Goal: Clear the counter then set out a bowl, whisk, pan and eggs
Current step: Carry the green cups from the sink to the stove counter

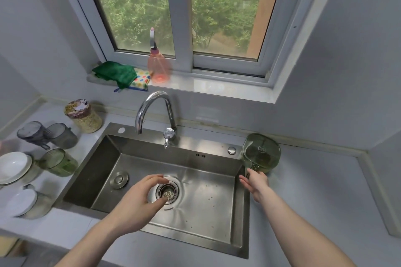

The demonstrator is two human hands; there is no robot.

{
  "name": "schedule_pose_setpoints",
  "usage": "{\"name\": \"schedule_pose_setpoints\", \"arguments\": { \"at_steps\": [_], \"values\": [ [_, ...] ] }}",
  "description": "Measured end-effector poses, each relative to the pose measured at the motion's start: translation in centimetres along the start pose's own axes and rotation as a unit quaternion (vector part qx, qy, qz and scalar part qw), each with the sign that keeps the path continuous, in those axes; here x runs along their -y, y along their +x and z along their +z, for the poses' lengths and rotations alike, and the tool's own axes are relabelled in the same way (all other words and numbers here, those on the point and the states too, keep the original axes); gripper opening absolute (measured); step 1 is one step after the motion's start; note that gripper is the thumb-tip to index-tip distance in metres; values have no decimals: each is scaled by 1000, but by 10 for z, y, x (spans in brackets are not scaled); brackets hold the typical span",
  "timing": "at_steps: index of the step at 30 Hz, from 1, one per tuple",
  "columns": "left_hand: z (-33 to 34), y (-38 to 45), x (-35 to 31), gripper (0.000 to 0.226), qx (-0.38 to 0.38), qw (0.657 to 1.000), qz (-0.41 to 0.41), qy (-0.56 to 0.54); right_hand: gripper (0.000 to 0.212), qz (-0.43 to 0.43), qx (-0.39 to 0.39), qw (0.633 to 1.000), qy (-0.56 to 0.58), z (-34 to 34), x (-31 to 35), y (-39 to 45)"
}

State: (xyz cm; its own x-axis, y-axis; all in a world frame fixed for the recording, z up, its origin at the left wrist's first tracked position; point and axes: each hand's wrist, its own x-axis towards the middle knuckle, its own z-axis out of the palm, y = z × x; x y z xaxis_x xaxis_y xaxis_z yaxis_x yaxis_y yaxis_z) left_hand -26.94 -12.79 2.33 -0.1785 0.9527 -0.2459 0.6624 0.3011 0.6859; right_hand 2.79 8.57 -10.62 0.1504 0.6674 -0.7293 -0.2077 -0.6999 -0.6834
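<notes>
My left hand (138,199) hovers over the steel sink (208,208), fingers and thumb curled round what looks like a clear glass (155,194) just above the drain (168,192). My right hand (257,183) is at the sink's right rim with straight fingers. Its thumb reaches up to the handle of a green lidded container (261,153) on the counter's back right corner of the sink. A white bowl (13,168) stands on the left counter. No whisk, pan or eggs are in view.
The left counter holds a green cup (58,161), two grey cups (48,135), a grain jar (83,116) and a white-lidded container (28,201). A faucet (155,112) arches over the sink. A pink spray bottle (158,65) and green cloth (115,72) sit on the sill.
</notes>
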Motion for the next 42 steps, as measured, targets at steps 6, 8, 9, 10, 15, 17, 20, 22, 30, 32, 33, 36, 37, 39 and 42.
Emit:
{"name": "schedule_pose_setpoints", "arguments": {
  "at_steps": [6,8,9,10,15,17,20,22,30,32,33,36,37,39,42],
  "values": [
    [3,0,-3,34,7,1000,-9,-3,4,-6,-2,1000,-17,-3,1,7],
    [2,-1,-1,34,8,1000,-5,-5,13,-9,-3,1000,-21,-4,2,6],
    [2,-1,0,34,8,1000,-4,-5,13,-13,-4,1000,-21,-4,3,4],
    [1,-2,0,34,7,1000,-4,-5,12,-17,-7,1000,-24,-4,4,2],
    [0,-7,2,35,3,1000,-4,2,6,-42,-1,996,-77,-8,-8,-17],
    [-2,-9,4,35,4,1000,-7,-3,7,-54,26,990,-127,-7,-19,-30],
    [-7,-17,12,36,1,1000,-18,-3,9,-79,76,975,-192,2,-40,-56],
    [-11,-24,20,37,-7,1000,-27,-2,15,-91,111,960,-242,12,-54,-72],
    [-52,-61,84,42,-48,993,-106,-6,15,-132,235,894,-357,80,-84,-141],
    [-65,-70,103,41,-70,990,-123,-5,14,-134,259,879,-378,96,-91,-151],
    [-71,-75,112,40,-81,988,-129,-1,14,-133,272,870,-388,103,-93,-156],
    [-91,-90,139,41,-113,982,-151,-8,22,-132,306,848,-412,127,-102,-170],
    [-99,-94,148,41,-122,980,-158,-9,24,-131,315,842,-417,135,-106,-176],
    [-115,-100,170,41,-135,975,-174,-14,22,-133,328,835,-422,155,-112,-186],
    [-134,-103,198,38,-150,970,-187,-30,23,-139,326,833,-425,179,-123,-197]
  ]
}}
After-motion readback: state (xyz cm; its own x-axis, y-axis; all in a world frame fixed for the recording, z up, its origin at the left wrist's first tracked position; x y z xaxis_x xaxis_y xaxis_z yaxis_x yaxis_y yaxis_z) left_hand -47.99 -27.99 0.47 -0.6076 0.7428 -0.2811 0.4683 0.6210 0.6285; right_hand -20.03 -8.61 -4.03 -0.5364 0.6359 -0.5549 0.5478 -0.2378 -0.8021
